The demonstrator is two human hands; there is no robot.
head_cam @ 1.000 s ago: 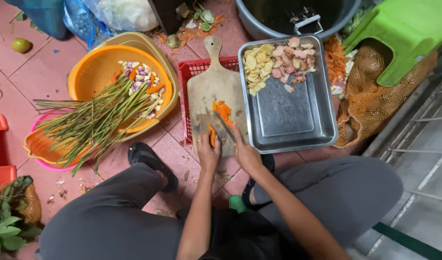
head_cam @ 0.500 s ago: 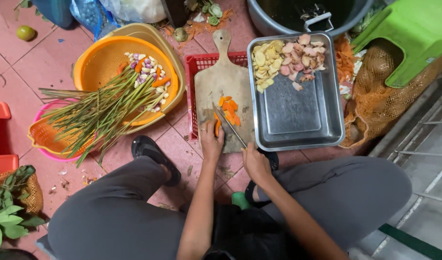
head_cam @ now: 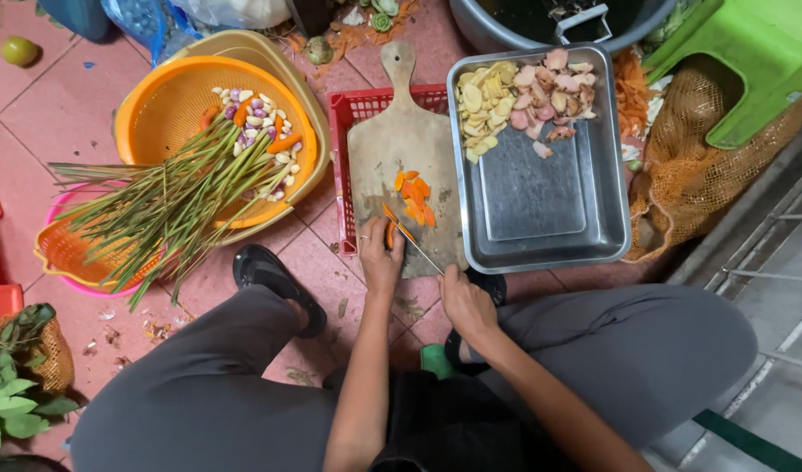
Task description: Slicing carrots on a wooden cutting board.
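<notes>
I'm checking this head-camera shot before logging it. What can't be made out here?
- Knife: handle hidden inside the right hand; blade too thin to judge.
- Orange piece under the left hand: mostly covered by fingers, length unclear.
- Red crate: contents hidden by the cutting board.
- Grey tub: cut off by top edge.
- Green stool: cut off at the right edge.

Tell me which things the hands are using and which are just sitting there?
In use: left hand, carrot piece, right hand, knife, wooden board, orange slices.

Lying about: metal tray, orange basket, long green stalks, green stool, mesh sack.
</notes>
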